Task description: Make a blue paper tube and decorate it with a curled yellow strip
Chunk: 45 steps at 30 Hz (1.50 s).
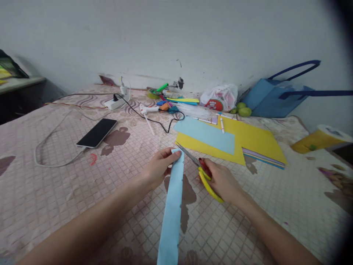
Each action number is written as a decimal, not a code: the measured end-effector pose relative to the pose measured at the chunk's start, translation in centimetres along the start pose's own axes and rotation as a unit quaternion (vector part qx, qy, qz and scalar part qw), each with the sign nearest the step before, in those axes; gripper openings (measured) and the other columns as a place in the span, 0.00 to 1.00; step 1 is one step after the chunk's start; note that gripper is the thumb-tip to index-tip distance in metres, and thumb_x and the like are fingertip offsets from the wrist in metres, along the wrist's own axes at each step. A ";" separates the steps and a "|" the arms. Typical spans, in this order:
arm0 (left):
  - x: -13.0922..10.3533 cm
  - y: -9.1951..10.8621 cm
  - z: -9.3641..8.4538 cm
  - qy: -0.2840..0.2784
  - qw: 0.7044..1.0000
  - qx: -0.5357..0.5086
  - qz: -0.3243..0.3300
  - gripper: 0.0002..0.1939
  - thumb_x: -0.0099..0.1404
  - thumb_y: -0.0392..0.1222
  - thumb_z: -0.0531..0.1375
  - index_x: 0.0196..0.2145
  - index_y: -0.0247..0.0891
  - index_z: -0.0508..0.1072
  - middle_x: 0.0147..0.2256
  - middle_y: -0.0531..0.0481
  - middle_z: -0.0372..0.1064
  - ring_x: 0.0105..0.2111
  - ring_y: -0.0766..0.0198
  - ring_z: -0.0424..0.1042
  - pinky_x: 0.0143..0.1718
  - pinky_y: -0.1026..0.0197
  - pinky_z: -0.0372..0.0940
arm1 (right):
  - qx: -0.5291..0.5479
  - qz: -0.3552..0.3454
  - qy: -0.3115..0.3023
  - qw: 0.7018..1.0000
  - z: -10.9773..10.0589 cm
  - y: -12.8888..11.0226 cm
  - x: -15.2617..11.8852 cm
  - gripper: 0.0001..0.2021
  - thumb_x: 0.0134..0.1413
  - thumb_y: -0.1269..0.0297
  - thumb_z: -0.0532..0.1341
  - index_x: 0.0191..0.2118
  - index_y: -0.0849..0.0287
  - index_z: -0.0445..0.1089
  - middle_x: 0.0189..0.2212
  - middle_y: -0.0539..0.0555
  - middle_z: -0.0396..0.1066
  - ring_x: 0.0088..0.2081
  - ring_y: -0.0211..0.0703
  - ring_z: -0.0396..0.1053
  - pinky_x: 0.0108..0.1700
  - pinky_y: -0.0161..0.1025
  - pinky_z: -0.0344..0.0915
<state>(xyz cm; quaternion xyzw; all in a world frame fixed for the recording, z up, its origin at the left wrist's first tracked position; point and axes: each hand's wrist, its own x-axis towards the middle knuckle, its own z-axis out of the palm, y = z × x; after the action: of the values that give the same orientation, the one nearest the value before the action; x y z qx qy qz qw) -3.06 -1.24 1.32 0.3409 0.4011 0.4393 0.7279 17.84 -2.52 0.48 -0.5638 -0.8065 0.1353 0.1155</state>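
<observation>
My left hand (162, 163) pinches the far end of a long light-blue paper strip (173, 206) between thumb and fingers. The strip runs down toward me and leaves the bottom of the view; its right edge looks uneven, with small nicks. In my right hand (220, 180) is a pair of scissors (204, 176) with yellow handles. Their blades look nearly closed and point up and left, just right of the strip's top end. Beyond the hands lie a light-blue sheet (206, 135) and, partly under it, a yellow sheet (193, 146).
A phone (97, 132) on a charging cable lies at left, near a power strip (114, 103). Toward the wall are a plastic bag (220, 97), green fruits (244, 110) and a blue bag (271, 98). More yellow paper (259, 140) and a yellow roll (314, 141) are at right.
</observation>
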 end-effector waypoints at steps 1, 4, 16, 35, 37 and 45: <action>0.0 0.0 0.0 0.000 1.000 -0.001 -0.001 0.14 0.51 0.48 0.65 0.27 0.36 0.67 0.21 0.58 0.58 0.18 0.76 0.58 0.20 0.71 0.58 | -0.004 0.000 0.001 1.000 0.0 0.0 0.0 0.10 0.54 0.55 0.53 0.35 0.57 0.60 0.25 0.52 0.69 0.25 0.41 0.65 0.27 0.35 0.53; 0.0 0.0 0.0 0.003 1.000 0.001 -0.002 0.14 0.51 0.48 0.66 0.28 0.36 0.68 0.21 0.58 0.58 0.18 0.75 0.59 0.20 0.70 0.59 | -0.006 0.005 0.002 1.000 0.1 0.4 0.1 0.10 0.53 0.54 0.55 0.33 0.56 0.61 0.25 0.51 0.70 0.25 0.42 0.67 0.27 0.35 0.54; -0.1 0.0 0.2 -0.032 0.999 -0.025 -0.033 0.13 0.53 0.44 0.65 0.33 0.35 0.69 0.27 0.52 0.68 0.21 0.72 0.65 0.23 0.69 0.61 | -0.173 0.128 0.102 0.971 -0.5 7.2 4.3 0.22 0.52 0.47 0.54 0.42 0.60 0.68 0.34 0.60 0.72 0.35 0.50 0.70 0.34 0.41 0.60; 0.1 -0.5 0.3 -0.081 0.992 -0.094 0.013 0.12 0.54 0.34 0.64 0.38 0.37 0.72 0.28 0.53 0.68 0.26 0.72 0.68 0.29 0.70 0.63 | 0.344 -0.074 0.079 0.933 0.0 -2.5 2.0 0.06 0.53 0.63 0.59 0.35 0.57 0.64 0.33 0.51 0.69 0.34 0.38 0.68 0.35 0.37 0.65; 0.1 -0.5 0.1 -0.090 0.992 -0.088 0.008 0.14 0.55 0.34 0.64 0.40 0.38 0.72 0.28 0.54 0.67 0.26 0.73 0.67 0.28 0.70 0.62 | 0.280 -0.082 0.137 0.947 -0.2 -2.0 2.1 0.03 0.54 0.65 0.57 0.35 0.57 0.66 0.32 0.51 0.69 0.33 0.39 0.68 0.36 0.37 0.65; -0.1 -0.4 0.0 -0.112 0.991 -0.053 -0.059 0.22 0.55 0.32 0.64 0.48 0.40 0.67 0.42 0.47 0.69 0.27 0.75 0.67 0.28 0.70 0.61 | 0.166 -0.172 0.202 0.950 -1.7 -0.5 2.5 0.09 0.55 0.69 0.56 0.42 0.54 0.67 0.42 0.55 0.69 0.44 0.44 0.67 0.41 0.42 0.68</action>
<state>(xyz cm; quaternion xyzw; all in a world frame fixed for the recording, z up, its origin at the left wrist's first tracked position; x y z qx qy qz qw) -2.91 -1.44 1.05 0.3246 0.3127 0.3756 0.8098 17.10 -0.14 2.32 -0.4050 -0.8171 0.1281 0.3897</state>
